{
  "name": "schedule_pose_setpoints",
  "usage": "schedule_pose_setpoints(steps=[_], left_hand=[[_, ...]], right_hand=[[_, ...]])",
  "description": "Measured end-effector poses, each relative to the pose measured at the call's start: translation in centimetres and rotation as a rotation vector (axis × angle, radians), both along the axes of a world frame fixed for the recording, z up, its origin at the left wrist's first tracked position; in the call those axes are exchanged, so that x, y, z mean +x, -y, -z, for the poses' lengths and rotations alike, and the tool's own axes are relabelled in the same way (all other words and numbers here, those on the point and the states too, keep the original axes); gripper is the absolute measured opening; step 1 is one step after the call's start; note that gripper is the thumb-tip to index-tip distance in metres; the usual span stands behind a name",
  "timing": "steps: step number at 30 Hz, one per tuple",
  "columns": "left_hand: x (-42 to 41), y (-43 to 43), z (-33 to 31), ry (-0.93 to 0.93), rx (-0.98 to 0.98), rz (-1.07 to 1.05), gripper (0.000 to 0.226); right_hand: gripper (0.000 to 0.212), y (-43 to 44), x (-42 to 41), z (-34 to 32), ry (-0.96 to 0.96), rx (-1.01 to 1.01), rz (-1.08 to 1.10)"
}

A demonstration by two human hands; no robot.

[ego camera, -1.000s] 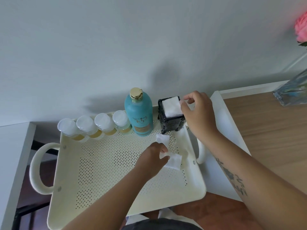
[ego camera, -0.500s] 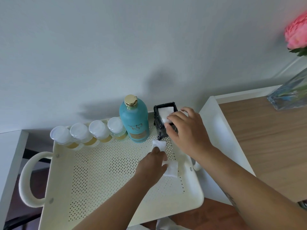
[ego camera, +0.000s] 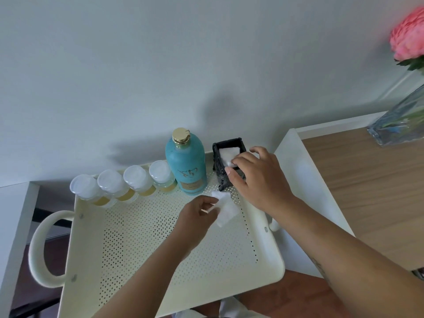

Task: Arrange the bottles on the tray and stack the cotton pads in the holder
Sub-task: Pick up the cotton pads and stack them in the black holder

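Cream perforated tray fills lower centre. Along its far edge: four small white-capped bottles, teal bottle, black holder with pads inside. Right hand wraps holder, fingertips pressing top pad. Left hand pinches loose cotton pads on tray. Glass vase, pink flower at right.

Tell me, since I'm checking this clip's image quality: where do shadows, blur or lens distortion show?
Head view: soft shadows of the teal bottle and black holder fall on the wall behind them; the pink flower at the right edge is blurred; wide-angle distortion bows the tray and tilts the four small bottles outward; no strong glare.
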State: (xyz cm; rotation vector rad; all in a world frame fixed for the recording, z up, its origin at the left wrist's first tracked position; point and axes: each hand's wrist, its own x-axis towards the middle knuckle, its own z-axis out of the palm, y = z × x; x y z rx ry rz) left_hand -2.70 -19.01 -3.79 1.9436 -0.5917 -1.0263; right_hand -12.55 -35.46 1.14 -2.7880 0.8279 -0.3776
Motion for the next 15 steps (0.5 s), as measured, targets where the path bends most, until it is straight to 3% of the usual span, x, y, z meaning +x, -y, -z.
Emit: schedule_pose_setpoints(steps=[5, 11, 15], left_hand=[[1.0, 0.0, -1.6, -0.279, -0.114, -0.137, 0.007], [1.1, 0.5, -3.3, -0.533, -0.273, -0.181, 0.011], [0.8, 0.9, -4.2, -0.632, -0.331, -0.162, 0.012]], right_hand=[[0.03, -0.2, -0.4, 0.1, 0.061, 0.031, -0.004], [0.032, -2.6, -2.5, -1.3, 0.316, 0.11, 0.138], [0.048, -5.3, -3.3, -2.3, 0.364, 0.365, 0.283]])
